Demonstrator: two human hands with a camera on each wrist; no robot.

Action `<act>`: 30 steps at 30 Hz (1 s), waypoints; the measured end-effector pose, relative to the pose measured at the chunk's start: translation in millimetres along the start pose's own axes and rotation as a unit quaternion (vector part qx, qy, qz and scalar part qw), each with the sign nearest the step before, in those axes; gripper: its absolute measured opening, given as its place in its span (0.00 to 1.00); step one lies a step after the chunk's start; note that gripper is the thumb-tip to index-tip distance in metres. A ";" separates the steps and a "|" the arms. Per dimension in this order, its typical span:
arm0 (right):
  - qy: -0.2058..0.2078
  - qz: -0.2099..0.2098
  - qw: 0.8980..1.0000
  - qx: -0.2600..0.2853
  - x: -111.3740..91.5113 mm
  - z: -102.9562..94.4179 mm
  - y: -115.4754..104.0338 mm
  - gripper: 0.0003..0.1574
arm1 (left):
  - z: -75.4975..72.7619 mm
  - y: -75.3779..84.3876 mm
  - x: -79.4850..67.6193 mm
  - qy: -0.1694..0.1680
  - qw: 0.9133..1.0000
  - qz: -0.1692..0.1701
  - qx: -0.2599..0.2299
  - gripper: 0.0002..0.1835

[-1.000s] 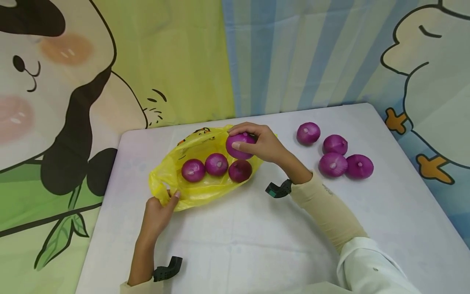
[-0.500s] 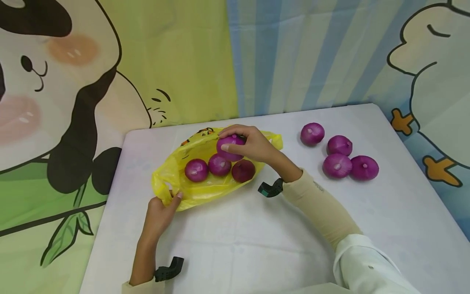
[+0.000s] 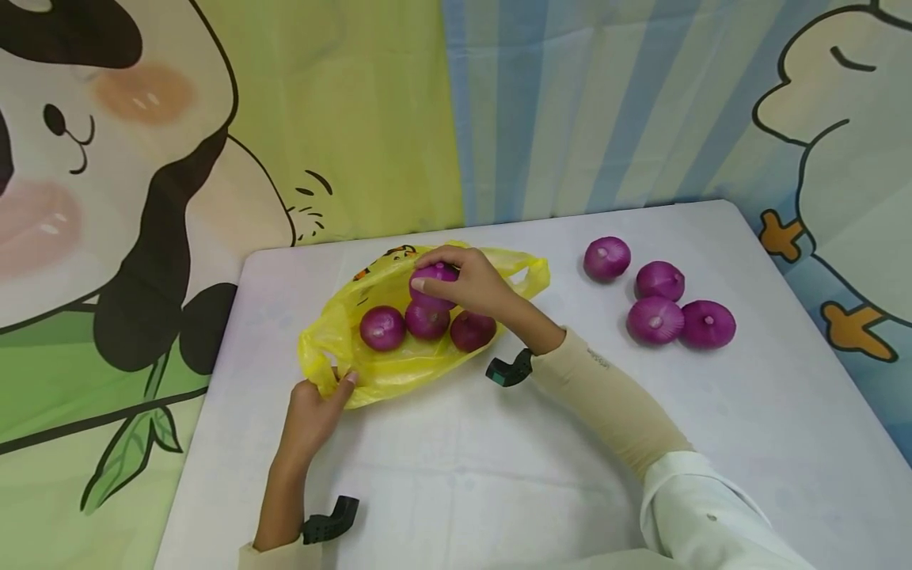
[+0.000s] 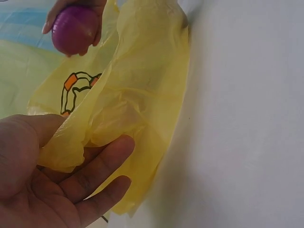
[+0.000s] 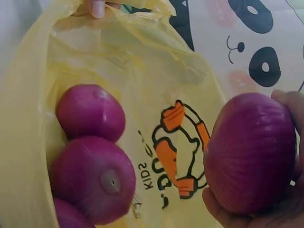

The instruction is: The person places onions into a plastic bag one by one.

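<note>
The left hand (image 3: 313, 413) pinches the yellow bag (image 3: 406, 377) by its edge; a slipping pinch could let the mouth sag. Inside sit three onions (image 3: 382, 328); above, the right hand (image 3: 473, 283) grips another onion (image 5: 251, 152), which might roll aside if released off-centre. Rightmost, four loose onions (image 3: 655, 320) rest on the desk (image 3: 499, 467).

Head view from high, forward and down — both wrist views close, yellow bag (image 3: 400, 380) in common.
</note>
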State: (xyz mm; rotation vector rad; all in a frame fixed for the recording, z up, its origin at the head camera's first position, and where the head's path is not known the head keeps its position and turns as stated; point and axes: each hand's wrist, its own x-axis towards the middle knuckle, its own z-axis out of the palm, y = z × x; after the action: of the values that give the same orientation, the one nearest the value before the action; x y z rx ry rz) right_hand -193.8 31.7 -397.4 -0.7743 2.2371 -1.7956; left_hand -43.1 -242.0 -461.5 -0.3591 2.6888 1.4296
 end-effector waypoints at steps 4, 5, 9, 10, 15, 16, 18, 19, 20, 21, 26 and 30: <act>0.019 0.031 0.999 -0.006 5.1 8.5 2.3 0.23 | 0.5 -1.1 0.1 -0.001 1.000 0.002 -0.001 0.23; 0.018 0.033 0.999 -0.008 6.3 10.5 2.9 0.22 | 0.4 -1.1 -0.2 -0.003 1.000 0.002 -0.002 0.23; 0.002 0.036 0.999 -0.023 9.4 19.6 5.1 0.22 | 0.3 -1.0 -1.3 -0.004 1.000 0.002 -0.002 0.24; -0.004 0.035 0.999 -0.030 9.8 22.1 5.9 0.22 | 0.1 -0.9 -1.7 -0.005 1.000 0.002 -0.002 0.23; -0.040 0.020 0.997 -0.060 11.9 32.8 7.5 0.20 | -0.5 -1.2 -2.8 -0.007 1.000 0.003 0.004 0.24; -0.048 0.015 0.997 -0.062 12.8 34.2 7.6 0.20 | -0.4 -1.2 -2.9 -0.007 1.000 0.001 0.005 0.24; -0.064 0.004 0.996 -0.068 15.1 37.1 7.1 0.19 | -0.4 -1.2 -2.9 -0.008 1.000 -0.002 0.008 0.25; -0.072 0.000 0.995 -0.070 16.7 38.5 7.2 0.19 | -0.4 -1.4 -2.9 -0.008 1.000 -0.002 0.009 0.25; -0.078 -0.006 0.994 -0.076 18.3 39.8 7.0 0.19 | -0.4 -1.6 -2.9 -0.007 1.000 -0.003 0.008 0.24; -0.083 -0.011 0.993 -0.079 20.2 41.2 7.0 0.19 | -0.2 -1.6 -2.7 -0.007 1.000 -0.001 0.008 0.24; -0.119 -0.023 0.987 -0.103 30.7 47.9 10.0 0.22 | 0.4 -1.7 -1.5 -0.007 1.000 0.002 0.001 0.23; -0.166 -0.024 0.981 -0.097 36.4 51.0 13.1 0.24 | -0.8 -2.8 -2.3 -0.003 1.000 -0.001 0.004 0.23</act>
State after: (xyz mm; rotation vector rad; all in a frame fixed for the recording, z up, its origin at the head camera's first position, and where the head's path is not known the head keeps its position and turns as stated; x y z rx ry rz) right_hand -206.2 -28.2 -416.3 -1.0841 2.2012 -1.3568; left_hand -40.2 -243.7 -463.0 -0.3568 2.6883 1.4171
